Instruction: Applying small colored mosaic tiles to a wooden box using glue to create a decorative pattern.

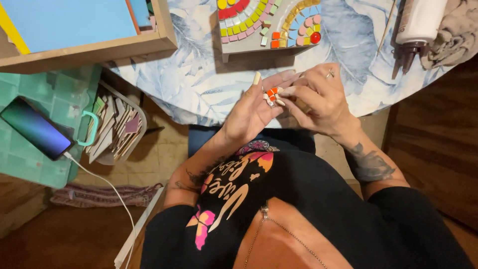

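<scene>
Small mosaic tiles (271, 95), just a handful, sitting in the open palm of the left hand (254, 112). Mostly orange-red squares on top, with a couple of white or pale ones tucked underneath and to the side. Tiny, flat, glossy-looking, bunched tight together and touching each other. Resting near the base of the fingers, held up above the edge of the counter. Pinched at from the right by the fingertips of the right hand (318, 102), touching the pale pieces on that side. Exact count hard to tell, too small.
</scene>
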